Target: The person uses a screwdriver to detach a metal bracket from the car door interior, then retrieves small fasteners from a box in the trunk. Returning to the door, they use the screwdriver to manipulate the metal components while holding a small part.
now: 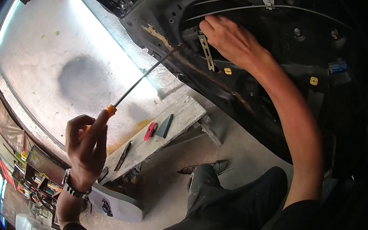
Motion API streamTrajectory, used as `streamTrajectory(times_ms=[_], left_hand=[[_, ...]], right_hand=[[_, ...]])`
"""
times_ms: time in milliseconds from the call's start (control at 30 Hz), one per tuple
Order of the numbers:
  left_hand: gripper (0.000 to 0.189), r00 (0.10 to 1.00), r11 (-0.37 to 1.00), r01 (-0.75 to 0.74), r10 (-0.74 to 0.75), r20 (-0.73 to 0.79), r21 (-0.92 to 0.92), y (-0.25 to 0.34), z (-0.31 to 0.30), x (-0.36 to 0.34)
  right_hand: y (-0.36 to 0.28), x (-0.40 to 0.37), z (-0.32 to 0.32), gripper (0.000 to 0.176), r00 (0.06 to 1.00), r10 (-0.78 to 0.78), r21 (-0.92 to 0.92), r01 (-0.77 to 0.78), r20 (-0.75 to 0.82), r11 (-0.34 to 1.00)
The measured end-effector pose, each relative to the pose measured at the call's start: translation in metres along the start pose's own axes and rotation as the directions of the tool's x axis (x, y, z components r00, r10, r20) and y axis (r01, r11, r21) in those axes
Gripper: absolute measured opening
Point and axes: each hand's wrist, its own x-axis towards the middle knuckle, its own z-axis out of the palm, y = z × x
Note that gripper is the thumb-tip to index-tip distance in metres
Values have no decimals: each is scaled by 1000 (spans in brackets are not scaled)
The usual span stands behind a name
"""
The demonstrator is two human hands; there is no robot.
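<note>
My left hand (pixel 87 144), with a watch (pixel 74 187) on its wrist, is closed round the orange handle of a long-shafted screwdriver (pixel 127 93). The shaft slants up to the right, its tip by the edge of a black car door (pixel 263 95) with its inner side bare. Against this door, my right hand (pixel 231 38) has its fingers curled at a dark part beside a slotted metal strip (pixel 206 53). What those fingers grip is hidden behind the hand. Below the strip sits a yellow clip (pixel 227 71); another yellow clip (pixel 313 81) lies farther right.
A worn bench (pixel 184 110) stands below the door, carrying a red tool (pixel 150 131), a dark wedge-shaped piece (pixel 164 125) and a slim black tool (pixel 123 155). Cluttered shelves (pixel 40 181) are at lower left. A blue connector (pixel 337 67) sits on the door's right part.
</note>
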Motion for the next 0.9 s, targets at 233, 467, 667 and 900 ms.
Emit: streamTrajectory(times_ms=[233, 467, 667, 900], left_hand=[[38, 620, 129, 776, -340, 707, -618, -13, -23, 21], [49, 998, 996, 55, -56, -11, -76, 1, 1, 4], [40, 594, 361, 803, -436, 676, -474, -6, -12, 14], [34, 843, 627, 528, -303, 445, -573, -10, -5, 8]], right_hand=[[2, -1, 2, 11, 1000, -7, 0, 7, -16, 1000], [0, -1, 0, 11, 1000, -5, 2, 5, -11, 1000], [0, 0, -1, 9, 999, 34, 16, -34, 19, 999], [2, -1, 1, 8, 1000, 17, 49, -16, -20, 999]])
